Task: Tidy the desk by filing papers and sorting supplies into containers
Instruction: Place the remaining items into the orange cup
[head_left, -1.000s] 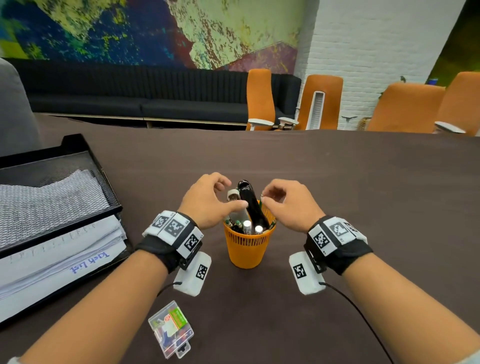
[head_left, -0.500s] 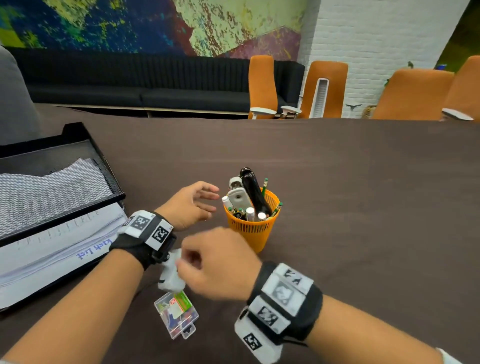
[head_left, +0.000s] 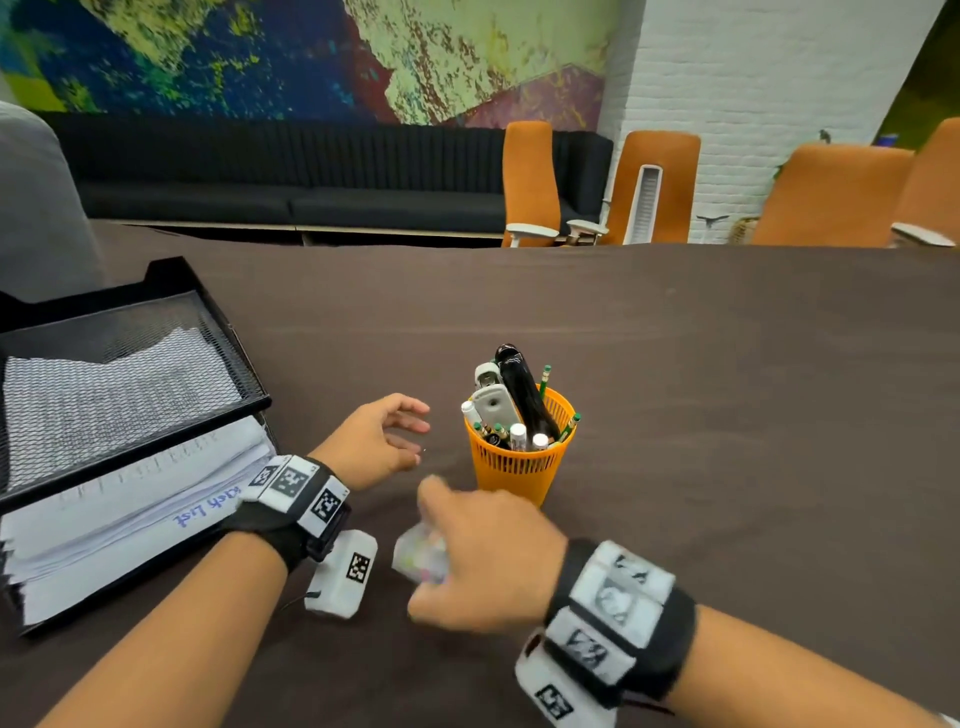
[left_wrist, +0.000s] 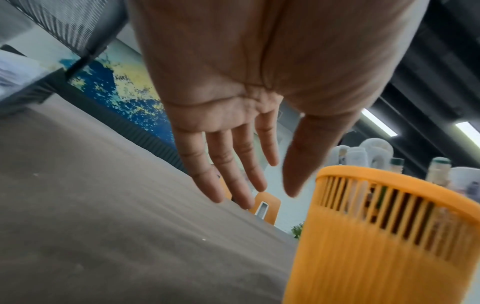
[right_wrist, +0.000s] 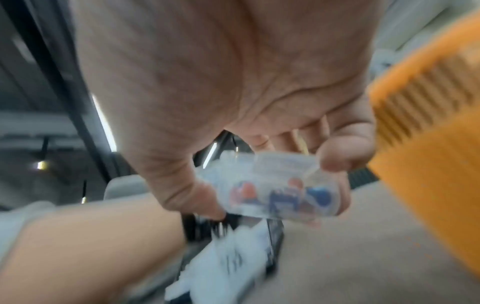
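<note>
A small clear box with red and blue bits inside is pinched between the thumb and fingers of the right hand, lifted off the tabletop near its near edge. It is blurred in both views, so what it holds cannot be read. In the head view the box shows just left of that hand, between the two wrists.

Just beyond the right hand stands the orange cup, upright and packed with pens, markers, a black tool and a white one. The box is near the cup's lower wall, not touching it.

The left hand hovers just left of the cup, released, fingers spread and nearly straight, holding nothing and clear of the cup's rim.

Toward the left edge of the tabletop sits a black mesh tray of two tiers: papers lie in the upper tier, and a thicker stack with blue handwriting fills the lower one.

Orange chairs stand past the far edge.
</note>
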